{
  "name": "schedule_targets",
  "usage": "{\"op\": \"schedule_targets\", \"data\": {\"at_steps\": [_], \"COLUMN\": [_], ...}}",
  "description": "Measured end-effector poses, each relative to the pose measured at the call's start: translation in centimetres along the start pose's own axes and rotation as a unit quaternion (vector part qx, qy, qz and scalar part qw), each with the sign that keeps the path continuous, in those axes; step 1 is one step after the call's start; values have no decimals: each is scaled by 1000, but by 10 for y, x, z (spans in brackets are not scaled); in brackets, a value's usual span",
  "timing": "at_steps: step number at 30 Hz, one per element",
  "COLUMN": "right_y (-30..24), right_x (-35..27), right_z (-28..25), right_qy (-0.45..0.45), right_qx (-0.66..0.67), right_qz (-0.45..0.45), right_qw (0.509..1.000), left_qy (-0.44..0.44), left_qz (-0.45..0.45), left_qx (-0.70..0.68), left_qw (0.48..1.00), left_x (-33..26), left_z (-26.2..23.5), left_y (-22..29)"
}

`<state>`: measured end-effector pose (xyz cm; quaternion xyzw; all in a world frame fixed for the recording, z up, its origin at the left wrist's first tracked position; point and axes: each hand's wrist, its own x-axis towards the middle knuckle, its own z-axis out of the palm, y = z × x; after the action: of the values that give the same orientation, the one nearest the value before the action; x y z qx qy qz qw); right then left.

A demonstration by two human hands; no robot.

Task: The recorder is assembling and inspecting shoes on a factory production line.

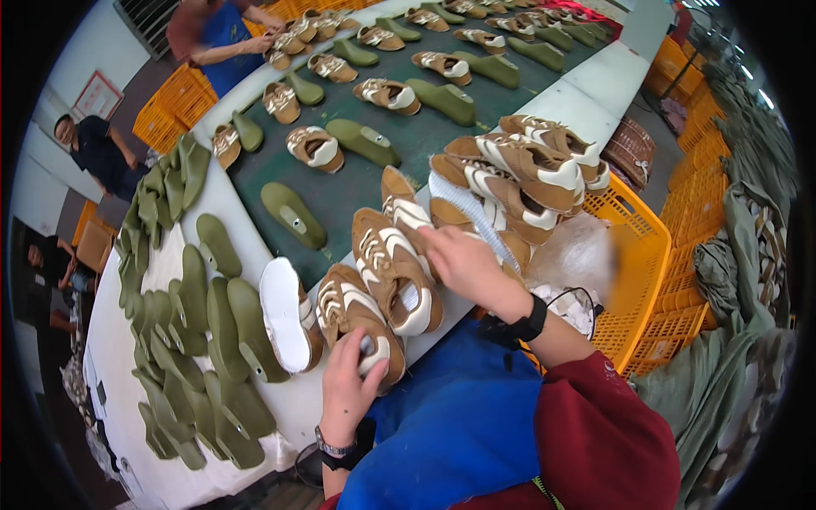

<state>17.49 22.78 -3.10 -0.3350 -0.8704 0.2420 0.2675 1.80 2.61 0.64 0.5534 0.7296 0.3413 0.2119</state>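
Observation:
My left hand (347, 387) is closed at the heel of a brown suede sneaker (342, 297) with white stripes, its fingers at the shoe's opening. Something pale shows inside that opening. Farther right, my right hand (466, 265) grips the collar of another brown sneaker (399, 200), partly covering it. Between the two stands a third brown sneaker (382, 255) with laces and a white heel patch. A white insole (280, 314) lies on a shoe beside my left hand. A pale ribbed insole (467, 208) rests over shoes beyond my right hand.
Green shoe lasts (225, 327) crowd the white tabletop at left. Sneakers and lasts stand in rows on the green conveyor belt (255, 191). Stacked sneakers (531, 170) and a yellow crate (633, 221) are at right. A person in a blue apron (225, 51) works across the belt.

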Motion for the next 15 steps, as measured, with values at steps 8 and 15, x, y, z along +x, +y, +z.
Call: {"op": "schedule_targets", "data": {"at_steps": [8, 15], "right_y": [2, 6], "right_x": [11, 17], "right_z": [24, 15], "right_qy": [-39, -156], "right_qx": [-212, -186], "right_qz": [8, 28], "right_qw": [976, 970], "left_qy": [14, -44], "left_qz": [152, 147], "left_qx": [147, 188], "left_qw": [977, 970], "left_x": [22, 24], "left_z": [16, 25], "left_y": [6, 2]}}
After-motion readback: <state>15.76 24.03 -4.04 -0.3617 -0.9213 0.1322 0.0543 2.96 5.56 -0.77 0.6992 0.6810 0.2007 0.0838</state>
